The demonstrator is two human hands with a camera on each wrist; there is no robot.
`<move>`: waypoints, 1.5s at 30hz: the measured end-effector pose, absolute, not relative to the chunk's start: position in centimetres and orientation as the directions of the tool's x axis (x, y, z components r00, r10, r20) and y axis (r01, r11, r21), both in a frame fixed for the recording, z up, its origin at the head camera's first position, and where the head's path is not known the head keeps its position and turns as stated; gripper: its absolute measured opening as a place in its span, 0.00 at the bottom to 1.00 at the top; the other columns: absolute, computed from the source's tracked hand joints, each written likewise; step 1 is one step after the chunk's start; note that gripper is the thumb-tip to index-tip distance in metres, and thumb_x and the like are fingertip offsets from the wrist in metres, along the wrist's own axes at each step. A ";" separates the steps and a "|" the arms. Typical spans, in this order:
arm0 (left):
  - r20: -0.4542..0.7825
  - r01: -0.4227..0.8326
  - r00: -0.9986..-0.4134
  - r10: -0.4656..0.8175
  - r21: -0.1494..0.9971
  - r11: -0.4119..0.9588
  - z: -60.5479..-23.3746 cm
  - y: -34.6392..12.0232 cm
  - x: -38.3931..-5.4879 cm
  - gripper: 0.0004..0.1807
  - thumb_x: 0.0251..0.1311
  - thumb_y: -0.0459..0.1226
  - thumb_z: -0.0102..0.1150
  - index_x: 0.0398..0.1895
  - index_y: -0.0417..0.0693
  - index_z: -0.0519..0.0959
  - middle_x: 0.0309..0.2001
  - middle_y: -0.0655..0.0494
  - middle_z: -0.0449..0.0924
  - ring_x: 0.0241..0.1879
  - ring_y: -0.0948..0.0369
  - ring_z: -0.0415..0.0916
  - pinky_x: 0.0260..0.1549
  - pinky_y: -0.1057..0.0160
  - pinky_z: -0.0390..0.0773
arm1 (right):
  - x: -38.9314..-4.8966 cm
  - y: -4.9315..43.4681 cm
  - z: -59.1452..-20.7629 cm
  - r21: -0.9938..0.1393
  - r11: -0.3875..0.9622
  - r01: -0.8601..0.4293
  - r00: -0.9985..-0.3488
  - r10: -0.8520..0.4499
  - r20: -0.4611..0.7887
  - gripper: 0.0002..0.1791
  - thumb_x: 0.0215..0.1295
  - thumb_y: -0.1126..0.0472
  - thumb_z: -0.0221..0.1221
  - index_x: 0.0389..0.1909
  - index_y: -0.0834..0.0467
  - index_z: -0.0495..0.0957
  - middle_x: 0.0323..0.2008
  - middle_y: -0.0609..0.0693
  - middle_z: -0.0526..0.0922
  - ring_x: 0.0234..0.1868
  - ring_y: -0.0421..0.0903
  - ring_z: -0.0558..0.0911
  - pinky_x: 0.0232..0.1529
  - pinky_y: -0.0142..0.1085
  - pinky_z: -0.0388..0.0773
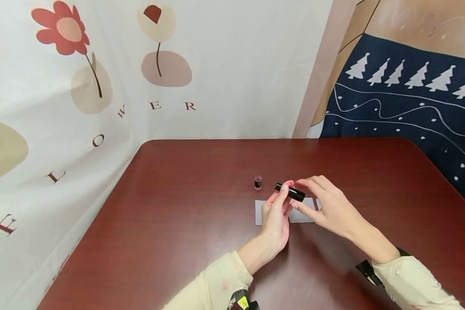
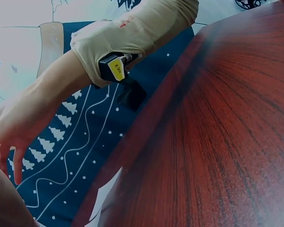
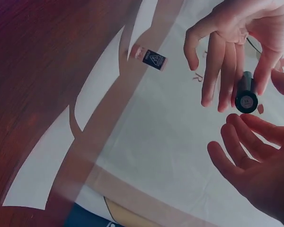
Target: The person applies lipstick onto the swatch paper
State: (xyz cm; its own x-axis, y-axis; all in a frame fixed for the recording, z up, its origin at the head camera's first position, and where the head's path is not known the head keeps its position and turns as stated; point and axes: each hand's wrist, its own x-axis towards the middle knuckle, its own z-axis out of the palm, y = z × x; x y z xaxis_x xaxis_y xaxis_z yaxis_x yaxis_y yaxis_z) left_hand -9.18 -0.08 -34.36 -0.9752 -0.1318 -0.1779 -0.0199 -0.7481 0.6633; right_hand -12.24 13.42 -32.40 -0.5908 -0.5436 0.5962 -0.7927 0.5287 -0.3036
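Observation:
My left hand (image 1: 273,221) pinches a black lipstick-like tube (image 1: 295,194) between thumb and fingers above the table. The tube lies tilted, its narrower end toward the left and its wide end toward my right hand (image 1: 333,211). That hand is held beside the tube, thumb and fingers spread apart, holding nothing. A round label shows on the tube's base (image 3: 246,101) in the right wrist view, with the right fingertips (image 3: 233,118) close to it. In the left wrist view, the tube is out of sight.
A small pinkish bottle (image 1: 258,183) with a black label stands on the dark red table (image 1: 186,206), left of the tube. White paper pieces (image 1: 258,213) lie beneath the hands, partly covered. Printed cloths hang behind the table (image 1: 236,64) and on the right (image 1: 403,107).

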 end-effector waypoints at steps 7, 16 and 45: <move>-0.209 -0.045 -0.969 -0.132 0.676 -0.736 -34.8 -0.3 -9.0 0.18 0.61 0.39 0.58 0.49 0.36 0.79 0.47 0.50 0.81 0.45 0.62 0.77 0.42 0.66 0.67 | -12.4 12.7 -33.5 -0.204 0.491 -0.847 -0.485 -0.558 0.674 0.29 0.68 0.42 0.44 0.46 0.63 0.79 0.33 0.49 0.78 0.32 0.42 0.73 0.27 0.34 0.74; -0.153 -0.019 -0.981 -0.119 0.688 -0.726 -34.7 -0.4 -9.2 0.18 0.61 0.39 0.57 0.49 0.34 0.79 0.45 0.50 0.81 0.47 0.60 0.77 0.46 0.62 0.65 | -12.3 12.5 -33.4 -0.355 0.471 -0.808 -0.578 -0.512 0.635 0.16 0.57 0.60 0.64 0.45 0.63 0.81 0.30 0.46 0.79 0.20 0.37 0.67 0.18 0.22 0.62; -0.252 -0.044 -0.948 -0.193 0.706 -0.707 -34.6 -0.4 -9.1 0.16 0.60 0.40 0.59 0.46 0.39 0.81 0.46 0.49 0.81 0.51 0.59 0.75 0.54 0.48 0.56 | -11.7 12.2 -33.9 -0.423 0.534 -0.733 -0.671 -0.463 0.579 0.21 0.51 0.67 0.67 0.48 0.60 0.77 0.37 0.46 0.78 0.33 0.40 0.72 0.25 0.29 0.67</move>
